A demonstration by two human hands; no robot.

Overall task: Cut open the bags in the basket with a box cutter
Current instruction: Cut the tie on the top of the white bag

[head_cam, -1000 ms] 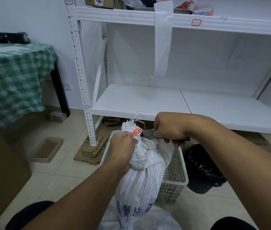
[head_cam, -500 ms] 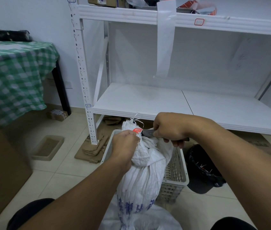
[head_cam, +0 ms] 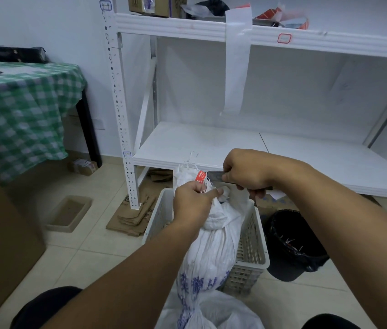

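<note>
— Woven white bag point(head_cam: 211, 248), its upper part over the basket point(head_cam: 250, 252) below both hands; the left hand point(head_cam: 195, 203) grips its gathered neck.
— And the right hand point(head_cam: 244, 169)?
— Just beside the left, curled round the box cutter point(head_cam: 215, 176) (blade by the red tag point(head_cam: 200, 177)); whether the edge touches the weave, I cannot tell.

A: What did the left grip point(head_cam: 193, 201) hold?
B: The tied neck of the white bag point(head_cam: 211, 248), above the basket point(head_cam: 257, 236).
A: And the right grip point(head_cam: 244, 170)?
B: It held the box cutter point(head_cam: 215, 176), blade at the bag's top.
</note>
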